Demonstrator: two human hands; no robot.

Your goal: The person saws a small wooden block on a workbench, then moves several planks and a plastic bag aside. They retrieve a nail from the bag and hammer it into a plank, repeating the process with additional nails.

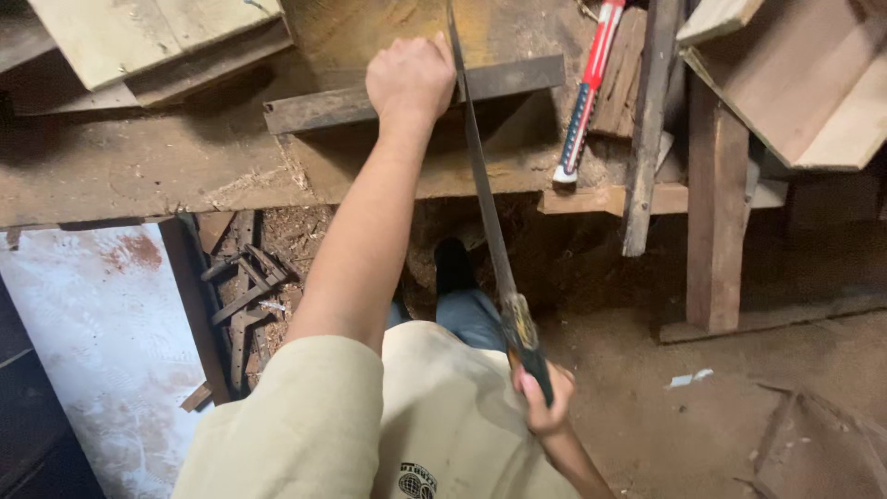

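Note:
My left hand (409,78) is closed on a long dark angle bar (314,109) that lies across the wooden workbench (139,166). My right hand (543,397), low and close to my body, grips the dark handle of a hand saw (482,185). Its thin blade runs up and away, crossing the bar just right of my left hand. The blade's far tip leaves the top of the view.
A red and white tool (586,88) lies on the bench at the right. Wooden boards (795,74) and posts (716,212) stand at the right. Metal scraps (242,286) lie under the bench beside a white panel (92,342). Sawdust covers the dirt floor (702,407).

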